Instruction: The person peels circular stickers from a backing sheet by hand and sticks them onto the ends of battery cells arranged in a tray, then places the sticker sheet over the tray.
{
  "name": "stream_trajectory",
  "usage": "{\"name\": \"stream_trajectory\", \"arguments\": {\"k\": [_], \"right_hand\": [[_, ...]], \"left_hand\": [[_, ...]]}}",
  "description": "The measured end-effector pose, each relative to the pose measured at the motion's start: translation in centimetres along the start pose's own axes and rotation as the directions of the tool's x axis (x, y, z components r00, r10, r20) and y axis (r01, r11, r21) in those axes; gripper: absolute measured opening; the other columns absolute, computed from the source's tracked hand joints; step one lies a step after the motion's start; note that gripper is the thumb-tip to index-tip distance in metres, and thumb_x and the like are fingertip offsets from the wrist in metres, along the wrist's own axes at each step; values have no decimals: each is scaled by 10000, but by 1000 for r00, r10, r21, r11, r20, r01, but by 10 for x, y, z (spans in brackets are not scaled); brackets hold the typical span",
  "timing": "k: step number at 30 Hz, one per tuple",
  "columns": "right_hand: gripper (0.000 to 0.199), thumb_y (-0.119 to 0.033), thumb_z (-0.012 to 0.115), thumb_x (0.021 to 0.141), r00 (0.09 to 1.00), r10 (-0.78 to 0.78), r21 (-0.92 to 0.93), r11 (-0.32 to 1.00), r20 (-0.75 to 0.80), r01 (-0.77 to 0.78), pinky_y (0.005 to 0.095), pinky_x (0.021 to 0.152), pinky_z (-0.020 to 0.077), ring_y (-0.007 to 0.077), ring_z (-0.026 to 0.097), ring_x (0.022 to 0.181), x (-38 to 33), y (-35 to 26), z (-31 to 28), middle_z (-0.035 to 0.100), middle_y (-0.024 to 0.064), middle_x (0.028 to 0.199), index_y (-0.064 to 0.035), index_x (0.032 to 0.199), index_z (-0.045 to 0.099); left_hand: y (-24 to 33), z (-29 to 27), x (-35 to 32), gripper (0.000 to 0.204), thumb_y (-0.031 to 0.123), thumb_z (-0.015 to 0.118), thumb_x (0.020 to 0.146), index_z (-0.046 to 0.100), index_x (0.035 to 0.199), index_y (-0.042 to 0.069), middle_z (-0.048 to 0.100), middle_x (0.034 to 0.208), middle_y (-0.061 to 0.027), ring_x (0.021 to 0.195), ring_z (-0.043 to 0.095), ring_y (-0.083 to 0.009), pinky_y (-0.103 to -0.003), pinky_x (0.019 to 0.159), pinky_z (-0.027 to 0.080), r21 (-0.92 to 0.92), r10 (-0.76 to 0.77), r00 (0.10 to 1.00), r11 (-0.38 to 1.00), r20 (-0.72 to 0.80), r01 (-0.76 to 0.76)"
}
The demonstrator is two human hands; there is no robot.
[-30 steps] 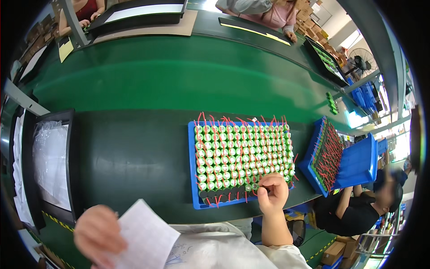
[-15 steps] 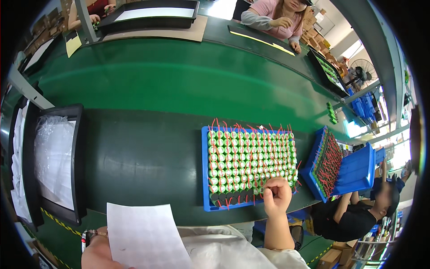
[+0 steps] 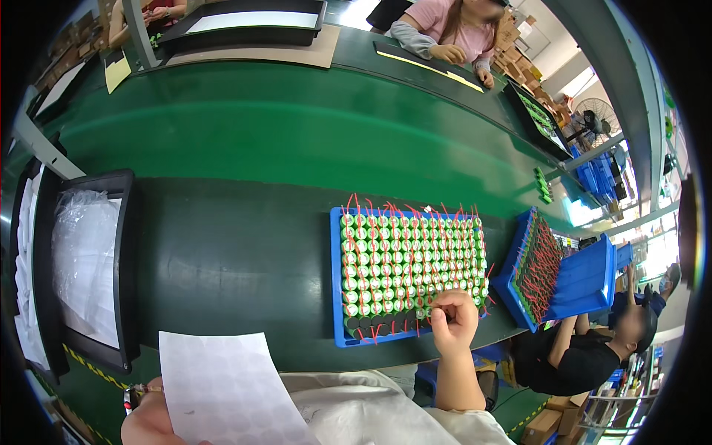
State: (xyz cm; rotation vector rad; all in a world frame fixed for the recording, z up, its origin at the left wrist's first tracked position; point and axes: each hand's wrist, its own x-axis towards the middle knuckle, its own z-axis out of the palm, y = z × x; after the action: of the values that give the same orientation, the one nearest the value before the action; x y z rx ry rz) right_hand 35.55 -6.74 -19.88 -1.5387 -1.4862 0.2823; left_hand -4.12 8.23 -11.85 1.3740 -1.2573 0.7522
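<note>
My left hand (image 3: 148, 421), low at the left, grips a white sheet (image 3: 219, 382) marked with faint rows of round shapes. In front of me a blue tray (image 3: 336, 274) holds tight rows of green cylindrical battery cells (image 3: 408, 252) standing upright, with thin red wires lying over them. Along the near row, several cells are topped with black discs (image 3: 363, 325), mostly toward the left. My right hand (image 3: 454, 320) is over the near right part of that tray, thumb and forefinger pinched at the cell tops. Whatever sits between those fingertips is too small to make out.
To the right stands another blue tray (image 3: 512, 297) of red-wired cells, beside a blue bin (image 3: 586, 285). A black tray (image 3: 126, 297) with white sheets and clear plastic is at the left. People sit across the green-topped bench and at the right.
The view has shifted slightly, and the white sheet with my left hand sits a little further left. My right hand stays pinched over the near row of cells.
</note>
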Motion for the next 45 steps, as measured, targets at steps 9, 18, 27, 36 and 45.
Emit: {"name": "stream_trajectory", "arguments": {"k": [9,18,27,36,45], "right_hand": [[149,-14,612,839,1000,-12,-14,1000,11,13,216,587,436,115,513,680,2,-3,1,555,97,880,-4,938,501],[132,-89,684,742,988,45,11,999,-149,-44,292,598,444,179,546,611,6,-12,7,626,59,726,-54,822,585],[310,-272,752,809,988,-105,9,994,-111,107,231,610,442,163,617,735,-1,-2,-1,665,121,849,-40,886,562],[373,-435,716,777,980,-156,-17,988,-124,155,294,637,455,195,638,671,6,-8,2,699,49,756,-95,861,588],[384,-420,712,818,973,-148,14,988,-177,153,268,589,378,148,532,590,-9,4,2,578,46,658,-72,875,560]], "left_hand": [[-8,-3,6,359,269,543,921,579,1043,-67,630,802,-144,615,584,-237,-316,578,467,-147,13,998,989,55,-5],[-13,-8,15,321,222,501,951,591,1030,-76,632,802,-144,608,585,-232,-318,587,470,-276,12,993,961,119,22],[5,-23,6,645,423,555,932,303,1450,134,688,829,-132,640,650,-201,-272,487,447,500,-269,897,756,-352,423],[-80,-16,-102,637,533,570,884,448,1228,11,530,621,-30,481,484,-119,-266,426,326,34,-5,93,914,-996,405],[-93,-10,-88,458,479,656,852,604,902,26,594,796,-19,700,546,-76,-197,617,422,-115,-102,-62,669,-993,735]]}}
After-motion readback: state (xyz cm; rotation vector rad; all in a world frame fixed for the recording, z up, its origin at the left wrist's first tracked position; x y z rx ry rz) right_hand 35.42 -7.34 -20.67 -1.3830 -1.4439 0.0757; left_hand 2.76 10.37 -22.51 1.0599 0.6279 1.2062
